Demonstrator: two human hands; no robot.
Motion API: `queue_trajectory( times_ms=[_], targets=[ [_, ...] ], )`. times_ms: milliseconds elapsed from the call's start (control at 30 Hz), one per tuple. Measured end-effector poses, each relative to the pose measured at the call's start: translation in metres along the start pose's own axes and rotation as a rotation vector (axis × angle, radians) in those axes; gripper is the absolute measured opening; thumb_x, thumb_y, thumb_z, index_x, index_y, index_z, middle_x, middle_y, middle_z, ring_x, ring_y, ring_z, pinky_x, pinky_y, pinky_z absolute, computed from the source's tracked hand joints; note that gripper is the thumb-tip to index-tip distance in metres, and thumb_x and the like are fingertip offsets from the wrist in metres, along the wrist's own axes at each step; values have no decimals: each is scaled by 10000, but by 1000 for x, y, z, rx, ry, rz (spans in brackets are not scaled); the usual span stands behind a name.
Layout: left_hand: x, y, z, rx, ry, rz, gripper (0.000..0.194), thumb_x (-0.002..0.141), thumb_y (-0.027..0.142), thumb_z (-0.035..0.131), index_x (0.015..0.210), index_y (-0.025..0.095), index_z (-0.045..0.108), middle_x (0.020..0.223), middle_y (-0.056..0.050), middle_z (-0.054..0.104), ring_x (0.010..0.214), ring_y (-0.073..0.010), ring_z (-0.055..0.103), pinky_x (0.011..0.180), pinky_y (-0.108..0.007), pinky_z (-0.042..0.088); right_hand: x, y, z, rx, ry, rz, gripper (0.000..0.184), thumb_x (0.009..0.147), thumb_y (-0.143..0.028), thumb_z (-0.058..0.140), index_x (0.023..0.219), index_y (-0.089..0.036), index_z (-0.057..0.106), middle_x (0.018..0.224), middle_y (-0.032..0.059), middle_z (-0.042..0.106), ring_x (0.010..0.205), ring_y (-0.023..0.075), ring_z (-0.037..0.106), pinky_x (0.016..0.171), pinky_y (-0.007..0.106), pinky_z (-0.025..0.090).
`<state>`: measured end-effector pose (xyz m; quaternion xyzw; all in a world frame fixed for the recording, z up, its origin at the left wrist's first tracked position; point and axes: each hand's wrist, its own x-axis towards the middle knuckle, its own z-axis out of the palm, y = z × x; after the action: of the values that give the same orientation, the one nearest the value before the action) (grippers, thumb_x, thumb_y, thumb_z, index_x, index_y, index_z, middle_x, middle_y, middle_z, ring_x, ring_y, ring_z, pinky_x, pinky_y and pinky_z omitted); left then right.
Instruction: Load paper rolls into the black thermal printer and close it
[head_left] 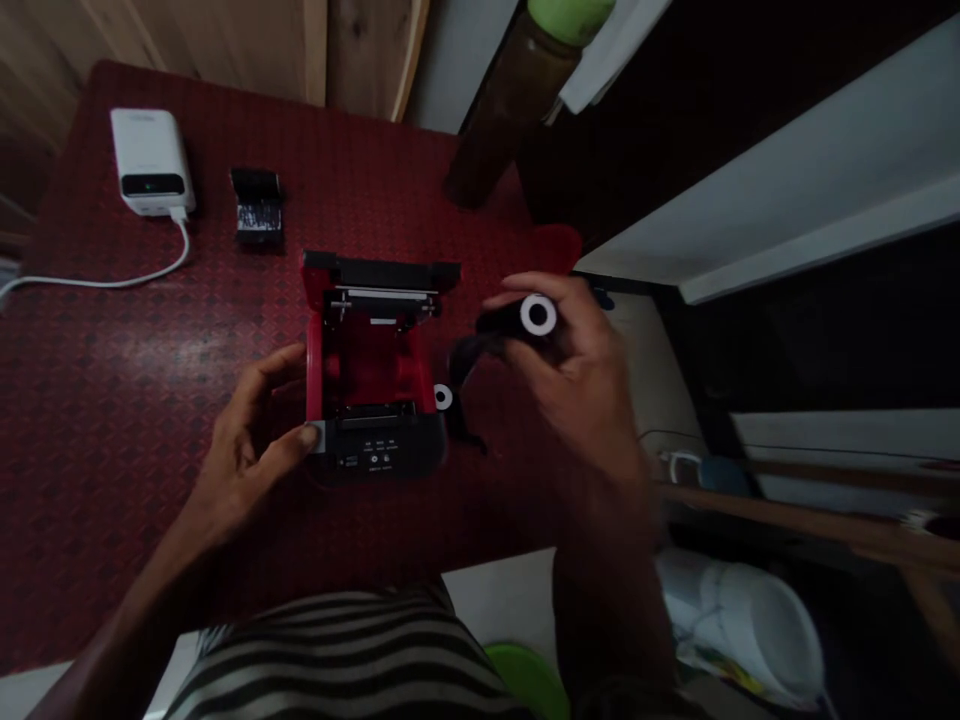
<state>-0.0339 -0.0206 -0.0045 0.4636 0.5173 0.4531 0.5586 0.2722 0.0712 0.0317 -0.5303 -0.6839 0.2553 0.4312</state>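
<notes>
A small red and black receipt printer stands on the table with its lid raised and its red paper bay bare inside. My left hand grips the printer's left side, thumb on the front corner and fingers along the side wall. To the right of the printer, my right hand is closed around a paper roll in black wrapping, its white ring-shaped end facing me. Dark wrapping hangs from it. A second roll with a white end lies against the printer's right side, partly hidden.
A white power bank with a cable sits at the table's back left, near a black crumpled wrapper. A tall bottle with a green cap stands at the back right by a red bowl. The red table ends near my lap.
</notes>
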Motion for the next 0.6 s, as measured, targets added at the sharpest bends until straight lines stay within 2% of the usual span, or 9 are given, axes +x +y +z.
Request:
queue_trajectory(
  times_ms=[67, 100, 200, 300, 400, 467, 600],
  targets=[
    [-1, 2, 2, -7, 7, -10, 705, 943, 520, 816, 1589, 332, 602, 1616, -110, 655, 1448, -437, 654, 1181, -625, 578, -10, -36, -14, -37, -129, 19, 508, 946, -143, 748, 1412, -300, 622, 1246, 55, 805, 1177, 260, 780, 1058, 463, 604],
    [-1, 4, 3, -13, 11, -12, 698, 950, 514, 812, 1589, 330, 599, 1617, -112, 654, 1446, -431, 657, 1188, -622, 573, -13, -52, -17, -51, -194, 7, 542, 949, -159, 784, 1433, -315, 597, 1224, 47, 817, 1138, 264, 795, 1029, 458, 617],
    [-2, 6, 4, -26, 3, -5, 695, 965, 497, 805, 1596, 307, 584, 1641, -126, 633, 1451, -417, 656, 1193, -604, 569, -17, -82, -6, -170, -395, -149, 324, 967, -221, 853, 1235, -296, 686, 1138, 25, 823, 1001, 253, 802, 912, 408, 635],
    [-1, 6, 4, -40, -17, 10, 730, 946, 494, 827, 1595, 274, 574, 1662, -143, 611, 1481, -419, 632, 1230, -606, 538, -12, -88, 22, -345, -498, -242, 223, 983, -178, 844, 1150, -251, 716, 1103, 48, 824, 1044, 274, 777, 942, 414, 612],
    [-1, 6, 3, -37, -21, 25, 746, 940, 480, 831, 1595, 243, 564, 1668, -158, 601, 1509, -423, 607, 1266, -628, 495, -8, -86, 49, -535, -565, -214, 181, 1007, -116, 789, 1141, -217, 720, 1080, 87, 822, 1082, 298, 751, 970, 435, 592],
    [-1, 6, 3, -19, -14, 35, 728, 953, 469, 814, 1593, 230, 563, 1659, -166, 606, 1523, -424, 594, 1280, -647, 474, -8, -86, 61, -617, -601, -199, 157, 1035, -71, 711, 1120, -202, 720, 1055, 105, 814, 1055, 296, 744, 947, 430, 590],
    [-1, 7, 4, -9, 1, 25, 708, 946, 457, 812, 1577, 240, 574, 1646, -164, 615, 1540, -437, 575, 1263, -669, 486, -6, -89, 73, -695, -605, -212, 256, 1007, 18, 632, 1108, -199, 722, 1054, 114, 810, 1088, 297, 746, 948, 412, 585]
  ],
)
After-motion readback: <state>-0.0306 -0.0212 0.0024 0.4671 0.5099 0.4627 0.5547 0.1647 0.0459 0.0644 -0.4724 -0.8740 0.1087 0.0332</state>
